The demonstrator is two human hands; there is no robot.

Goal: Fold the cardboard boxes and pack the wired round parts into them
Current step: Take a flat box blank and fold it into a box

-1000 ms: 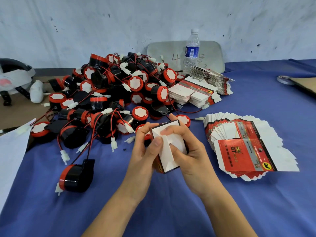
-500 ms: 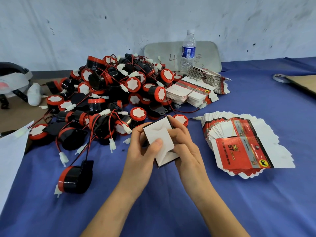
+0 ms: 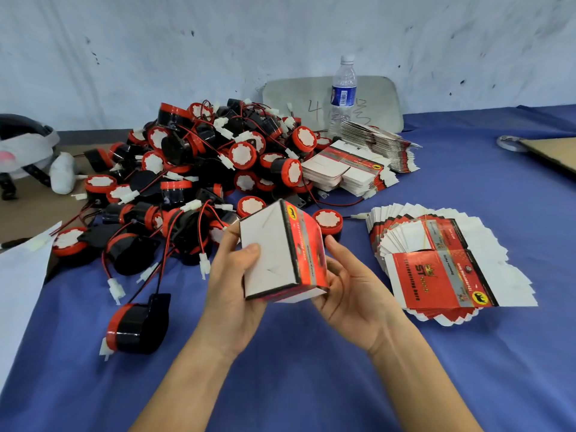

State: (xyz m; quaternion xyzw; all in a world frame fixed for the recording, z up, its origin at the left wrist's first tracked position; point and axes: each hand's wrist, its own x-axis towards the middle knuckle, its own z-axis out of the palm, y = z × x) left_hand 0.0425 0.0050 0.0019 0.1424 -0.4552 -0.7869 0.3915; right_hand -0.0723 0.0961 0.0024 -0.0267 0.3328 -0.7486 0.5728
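While the left hand (image 3: 230, 288) is gripping the folded box (image 3: 274, 251) at centre frame, thumb on its closed white end, probably to hold the flaps in, the right hand (image 3: 352, 291) is resting open against its red side; the wired round parts (image 3: 202, 169) are lying piled at upper left.

"ST" on flat carton (image 3: 442, 277) (printed sideways)

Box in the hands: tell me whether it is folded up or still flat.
Folded up: the box shows a closed white end and red side, gripped by the left hand.
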